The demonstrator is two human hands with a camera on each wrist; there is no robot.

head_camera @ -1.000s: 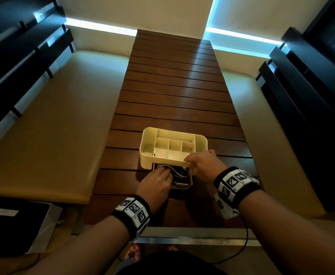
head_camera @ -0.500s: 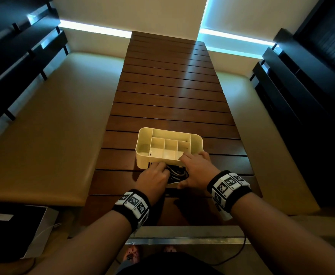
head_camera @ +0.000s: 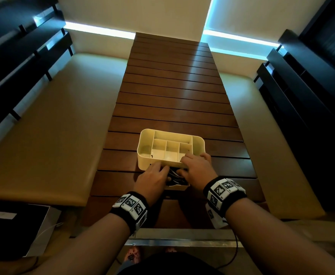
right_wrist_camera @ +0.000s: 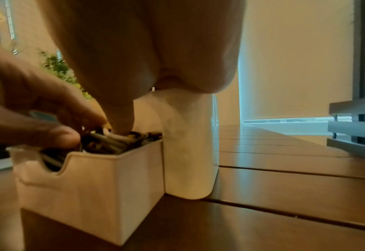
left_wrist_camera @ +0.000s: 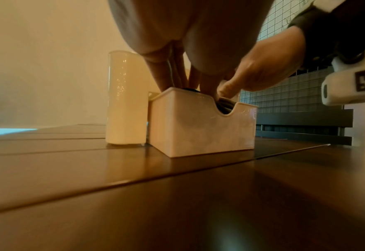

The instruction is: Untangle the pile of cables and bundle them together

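At the frame's lower centre, my left hand (head_camera: 153, 180) and right hand (head_camera: 197, 169) both dig curled fingers into the cables (head_camera: 176, 176) filling the drawer (head_camera: 179, 187).

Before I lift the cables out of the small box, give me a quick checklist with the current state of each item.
1. Cables all in the small box: ok, the pile sits inside, showing at the notch.
2. Left hand on the cables: ok, its fingers reach into the box.
3. Right hand on the cables: its thumb presses the pile; a full grip cannot be told.
4. Box flat on the table: ok.
5. Organizer out of the lift path: not ok, it stands against the box, with the right hand's fingers over its rim.
6. Cables free of knots: cannot tell.
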